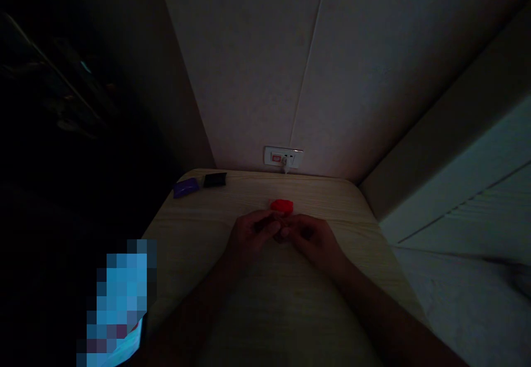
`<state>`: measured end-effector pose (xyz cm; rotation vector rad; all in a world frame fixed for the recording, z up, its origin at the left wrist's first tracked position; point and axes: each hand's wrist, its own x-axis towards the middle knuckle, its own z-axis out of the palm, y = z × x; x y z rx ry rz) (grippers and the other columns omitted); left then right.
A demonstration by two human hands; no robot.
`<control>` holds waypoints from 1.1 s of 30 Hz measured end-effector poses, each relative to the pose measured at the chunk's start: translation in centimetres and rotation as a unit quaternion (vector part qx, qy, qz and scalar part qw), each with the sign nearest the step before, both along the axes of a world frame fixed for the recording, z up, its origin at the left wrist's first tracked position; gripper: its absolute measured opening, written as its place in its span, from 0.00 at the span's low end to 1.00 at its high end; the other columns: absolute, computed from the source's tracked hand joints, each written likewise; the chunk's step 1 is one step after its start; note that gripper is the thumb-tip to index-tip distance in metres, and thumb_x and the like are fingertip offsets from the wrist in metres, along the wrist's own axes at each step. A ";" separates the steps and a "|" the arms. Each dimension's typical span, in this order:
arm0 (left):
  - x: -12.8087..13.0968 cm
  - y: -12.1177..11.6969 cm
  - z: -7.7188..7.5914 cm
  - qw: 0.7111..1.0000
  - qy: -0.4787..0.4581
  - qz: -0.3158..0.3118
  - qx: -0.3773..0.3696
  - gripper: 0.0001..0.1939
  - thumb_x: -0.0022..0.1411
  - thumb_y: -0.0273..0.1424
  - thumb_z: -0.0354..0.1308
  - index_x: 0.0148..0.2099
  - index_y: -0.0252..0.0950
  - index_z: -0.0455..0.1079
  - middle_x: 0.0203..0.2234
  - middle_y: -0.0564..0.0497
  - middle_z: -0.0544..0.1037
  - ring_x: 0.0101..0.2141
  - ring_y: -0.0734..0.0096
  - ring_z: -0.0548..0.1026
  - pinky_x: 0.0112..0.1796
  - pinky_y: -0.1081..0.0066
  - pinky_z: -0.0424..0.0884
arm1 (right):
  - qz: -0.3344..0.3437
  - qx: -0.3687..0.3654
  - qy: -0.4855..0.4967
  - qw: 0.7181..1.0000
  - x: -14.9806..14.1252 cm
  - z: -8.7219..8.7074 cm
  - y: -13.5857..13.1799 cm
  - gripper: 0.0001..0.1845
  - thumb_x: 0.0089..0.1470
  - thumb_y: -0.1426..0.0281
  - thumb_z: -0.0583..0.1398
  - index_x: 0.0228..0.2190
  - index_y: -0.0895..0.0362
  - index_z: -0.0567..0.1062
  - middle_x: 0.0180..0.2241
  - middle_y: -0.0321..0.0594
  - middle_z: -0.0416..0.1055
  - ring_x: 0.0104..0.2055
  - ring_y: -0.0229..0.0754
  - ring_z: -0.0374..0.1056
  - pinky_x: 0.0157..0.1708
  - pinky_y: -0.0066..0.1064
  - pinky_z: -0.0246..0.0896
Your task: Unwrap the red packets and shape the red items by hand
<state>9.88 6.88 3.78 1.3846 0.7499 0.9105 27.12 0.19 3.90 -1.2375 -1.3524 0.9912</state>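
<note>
Both hands meet over the middle of a pale wood-grain table (265,300). My left hand (251,234) is closed in a pinch, its thumb and fingertips turned toward the right hand. Opposite it, my right hand (311,237) pinches as well, and the fingertips of the two come together. Between them is a small dark thing, too dim to make out. Just beyond the fingertips shows a bright red, lumpy piece (282,206); whether it lies on the table or is touched by the fingers I cannot tell.
At the table's far left corner lie a purple packet (186,188) and a black packet (214,179). A wall socket (284,157) with a white plug sits behind the table. A lit, blurred-out screen (122,300) is at the lower left. The room is dark.
</note>
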 end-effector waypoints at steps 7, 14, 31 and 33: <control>0.6 0.2 -0.2 0.995 -0.085 -0.017 -0.057 0.23 0.56 0.39 0.69 0.51 0.32 0.77 0.42 0.41 0.85 0.36 0.60 0.82 0.38 0.64 0.77 | -0.084 -0.020 0.063 0.994 0.2 -0.2 0.2 0.18 0.57 0.54 0.67 0.29 0.57 0.84 0.26 0.41 0.81 0.22 0.40 0.73 0.23 0.29 0.69; 0.2 0.3 0.4 0.998 -0.004 0.048 -0.051 0.12 0.57 0.37 0.67 0.40 0.33 0.82 0.32 0.47 0.86 0.33 0.61 0.82 0.39 0.65 0.76 | -0.069 -0.014 0.112 0.991 -0.1 -0.6 0.2 0.21 0.53 0.57 0.71 0.45 0.54 0.82 0.24 0.36 0.80 0.23 0.40 0.73 0.23 0.30 0.70; 0.7 -0.2 0.1 0.999 0.001 0.023 -0.030 0.13 0.57 0.37 0.67 0.41 0.33 0.80 0.29 0.48 0.83 0.29 0.67 0.78 0.33 0.69 0.73 | -0.057 -0.019 -0.001 0.998 0.0 -0.5 -0.1 0.18 0.63 0.55 0.61 0.36 0.56 0.81 0.26 0.39 0.78 0.23 0.40 0.71 0.24 0.29 0.67; 0.9 -0.3 0.0 1.000 -0.002 0.001 -0.024 0.13 0.58 0.36 0.67 0.43 0.33 0.80 0.30 0.48 0.82 0.29 0.68 0.77 0.33 0.70 0.72 | -0.052 -0.014 -0.008 0.999 0.0 -0.4 -0.2 0.18 0.65 0.55 0.59 0.39 0.56 0.81 0.28 0.40 0.79 0.24 0.40 0.72 0.24 0.30 0.68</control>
